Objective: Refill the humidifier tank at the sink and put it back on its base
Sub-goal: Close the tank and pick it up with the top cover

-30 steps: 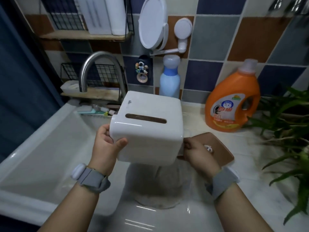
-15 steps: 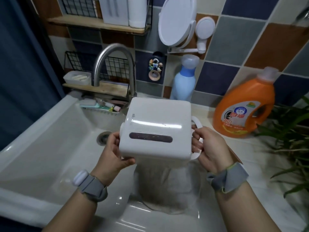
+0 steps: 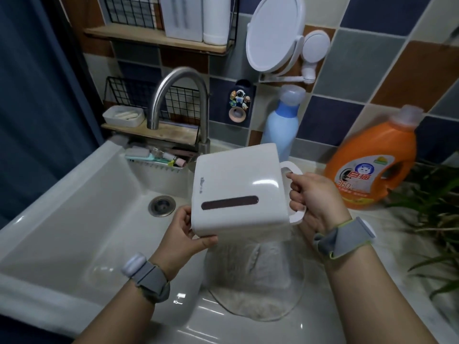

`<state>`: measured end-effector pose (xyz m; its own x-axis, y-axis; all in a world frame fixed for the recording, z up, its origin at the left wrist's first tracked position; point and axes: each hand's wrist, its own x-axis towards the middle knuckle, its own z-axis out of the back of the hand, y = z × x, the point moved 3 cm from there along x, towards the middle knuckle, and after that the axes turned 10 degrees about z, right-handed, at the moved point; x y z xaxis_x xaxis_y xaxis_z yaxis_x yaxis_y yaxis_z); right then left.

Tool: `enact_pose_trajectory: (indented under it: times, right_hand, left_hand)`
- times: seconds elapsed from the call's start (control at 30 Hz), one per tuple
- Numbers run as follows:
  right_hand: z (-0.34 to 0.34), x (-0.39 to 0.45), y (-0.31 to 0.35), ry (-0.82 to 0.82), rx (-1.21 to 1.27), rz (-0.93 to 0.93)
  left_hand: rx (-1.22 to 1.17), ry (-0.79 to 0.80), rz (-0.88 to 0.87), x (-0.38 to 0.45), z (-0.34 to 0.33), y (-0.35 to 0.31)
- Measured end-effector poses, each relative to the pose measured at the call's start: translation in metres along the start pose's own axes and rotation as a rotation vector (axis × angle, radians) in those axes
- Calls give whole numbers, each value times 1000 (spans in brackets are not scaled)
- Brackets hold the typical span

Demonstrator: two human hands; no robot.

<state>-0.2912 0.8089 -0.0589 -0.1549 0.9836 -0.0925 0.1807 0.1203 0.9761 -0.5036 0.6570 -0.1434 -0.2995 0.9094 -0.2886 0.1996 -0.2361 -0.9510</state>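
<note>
nearest the camera, two forearms with grey wristbands reach toward the white humidifier tank (image 3: 238, 192), which is held in the air, tilted, over the right edge of the sink (image 3: 74, 219). the left hand (image 3: 185, 234) grips the tank's lower left corner, thumb along the bottom edge and fingers curled around the side. the right hand (image 3: 315, 197) is closed around the white loop handle (image 3: 291, 192) on the tank's right side, fingers through the loop. a dark oblong window runs across the tank's facing side. directly below the tank, a clear rounded container (image 3: 255, 276) sits on the sink rim. behind and left of the tank, the drain (image 3: 162, 206) lies in the basin floor. further back, the curved steel faucet (image 3: 181, 105) rises just behind the tank's left corner, its spout opening left of the tank. behind the tank to the right stand a blue bottle (image 3: 283, 120) and, nearer the right hand, an orange detergent jug (image 3: 372, 165). green plant leaves (image 3: 437, 194) spread right of the jug. a round white mirror (image 3: 273, 33) hangs on the tiled wall above the tank.
</note>
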Motion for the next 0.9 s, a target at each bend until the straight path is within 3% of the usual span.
enact_pose_trajectory:
  times: [0.3,0.4,0.5,0.7,0.9]
  right_hand:
    - [-54,-20,67,228,-652,480]
    - [-52,-36,72,235,-879,601]
    - [-47,-41,73,261,-1012,687]
    - [-42,-33,52,415,-1166,732]
    - [-40,-30,37,523,-1164,724]
  left_hand:
    - [122,139,131,6,-19,47]
    - [207,-16,80,6,-11,55]
    - [100,-195,55,11,6,44]
    - [56,-275,-163,13,4,-22]
    - [291,-86,-405,3,-47,-77]
